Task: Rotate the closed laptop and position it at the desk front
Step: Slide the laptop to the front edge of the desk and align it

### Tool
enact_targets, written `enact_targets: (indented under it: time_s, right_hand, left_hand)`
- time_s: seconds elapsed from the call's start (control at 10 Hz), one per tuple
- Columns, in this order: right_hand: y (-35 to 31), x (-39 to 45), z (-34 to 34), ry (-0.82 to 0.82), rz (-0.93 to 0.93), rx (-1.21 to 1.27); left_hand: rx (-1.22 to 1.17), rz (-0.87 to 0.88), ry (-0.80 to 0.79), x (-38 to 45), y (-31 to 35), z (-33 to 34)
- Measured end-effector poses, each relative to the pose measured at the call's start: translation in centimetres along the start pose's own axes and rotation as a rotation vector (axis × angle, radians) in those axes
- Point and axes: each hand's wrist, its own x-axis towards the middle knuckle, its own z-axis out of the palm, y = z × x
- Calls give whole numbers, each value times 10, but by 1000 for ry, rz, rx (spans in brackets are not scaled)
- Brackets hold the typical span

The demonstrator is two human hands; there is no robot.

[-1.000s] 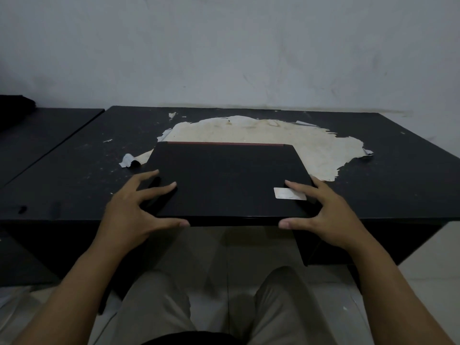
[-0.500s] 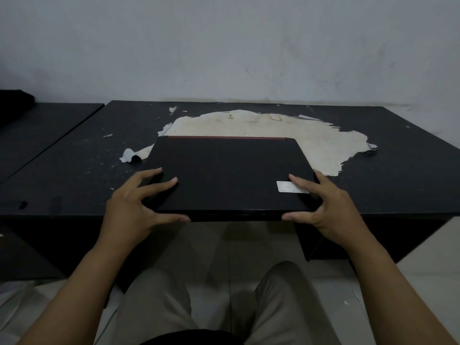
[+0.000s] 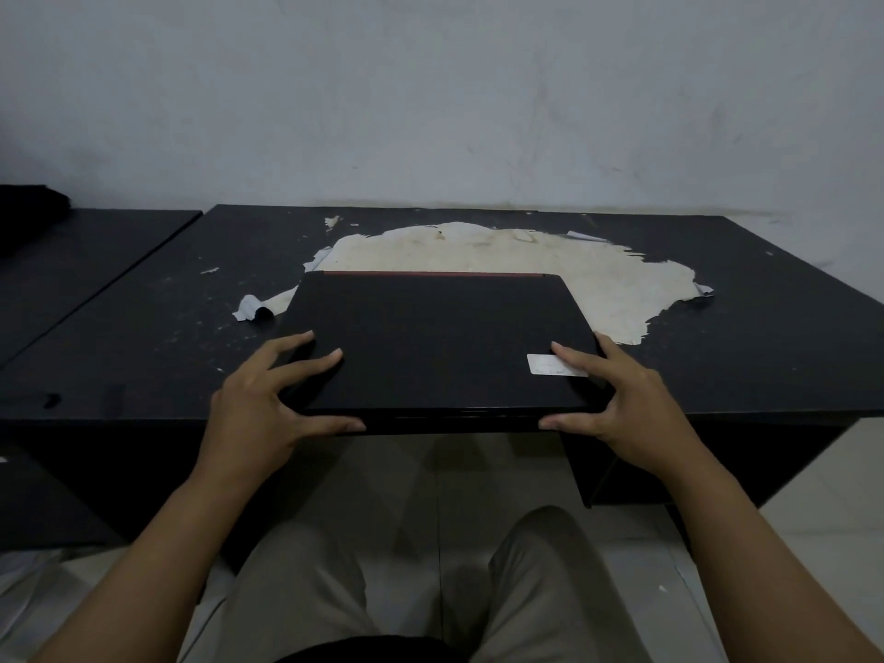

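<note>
Head view: my left hand and right hand clasp the closed laptop's near corners at the desk's front edge, bare top either side, peeled patch and wall behind

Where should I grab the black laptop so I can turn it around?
Hold the laptop by its two near corners, coming from the desk's front edge, as the left hand and right hand do: thumbs on the front edge, fingers on the lid. It lies flat and wide, so one hand would likely tip it.
</note>
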Motion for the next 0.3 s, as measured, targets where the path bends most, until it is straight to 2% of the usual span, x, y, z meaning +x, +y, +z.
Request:
enact_targets:
  time_s: [0.1,0.2,0.3]
  right_hand:
    - [-11,1,-6,-38,72,19]
    - [-30,4,-16,-145,171,28]
    - [-54,24,-32,-335,277,-122]
  left_hand:
    - [-6,-26,-27,0,5,-4]
    - [-68,-110,-156,8,9,-17]
    - [-66,-175,-320,29,29,-32]
